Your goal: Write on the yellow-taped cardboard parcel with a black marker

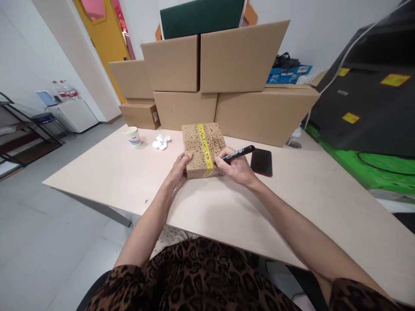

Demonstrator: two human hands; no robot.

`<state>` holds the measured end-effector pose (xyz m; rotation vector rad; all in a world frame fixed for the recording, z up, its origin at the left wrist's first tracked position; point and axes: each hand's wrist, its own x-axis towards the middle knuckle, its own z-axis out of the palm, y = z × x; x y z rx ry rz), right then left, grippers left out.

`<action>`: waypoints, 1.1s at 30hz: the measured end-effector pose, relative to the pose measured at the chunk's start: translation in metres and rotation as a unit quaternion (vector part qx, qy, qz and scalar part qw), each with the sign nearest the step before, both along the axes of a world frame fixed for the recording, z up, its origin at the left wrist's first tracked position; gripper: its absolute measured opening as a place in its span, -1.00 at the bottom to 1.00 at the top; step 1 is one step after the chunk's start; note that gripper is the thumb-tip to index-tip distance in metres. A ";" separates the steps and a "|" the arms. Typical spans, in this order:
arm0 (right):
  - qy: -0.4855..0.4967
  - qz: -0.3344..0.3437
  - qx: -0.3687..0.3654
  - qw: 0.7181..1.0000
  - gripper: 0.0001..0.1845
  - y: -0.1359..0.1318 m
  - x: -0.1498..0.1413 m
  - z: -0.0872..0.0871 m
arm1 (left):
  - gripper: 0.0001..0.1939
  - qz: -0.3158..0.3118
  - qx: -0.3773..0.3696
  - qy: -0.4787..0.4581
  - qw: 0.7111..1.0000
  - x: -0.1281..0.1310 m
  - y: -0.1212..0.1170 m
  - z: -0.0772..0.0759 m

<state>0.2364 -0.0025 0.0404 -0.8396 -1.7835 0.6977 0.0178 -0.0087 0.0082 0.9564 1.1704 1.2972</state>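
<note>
A small cardboard box [193, 149] lies on the table in front of me, covered in dark dots and marks, with a strip of yellow tape [205, 144] running along its top. My left hand [179, 167] grips the box's left side, its thumb resting over the top edge. Between the fingers of my right hand [236, 166] is a black marker pen [241, 153], its rear end pointing up and to the right. That hand rests at the box's right front corner. The pen's tip is hidden by my fingers, so I cannot tell whether it touches the cardboard.
Behind the box, large cardboard boxes [184, 108] are stacked along the table's [106, 168] far side. A paper cup [132, 135] and crumpled white tissue [161, 141] stand to the left. Right of my pen hand lies a dark phone [261, 162]. Black sheeting [366, 86] hangs at the right.
</note>
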 end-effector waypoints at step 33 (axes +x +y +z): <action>0.095 -0.020 -0.003 0.995 -0.58 0.015 -0.006 -0.002 | -0.37 0.000 -0.003 0.008 1.000 -0.001 0.001 -0.002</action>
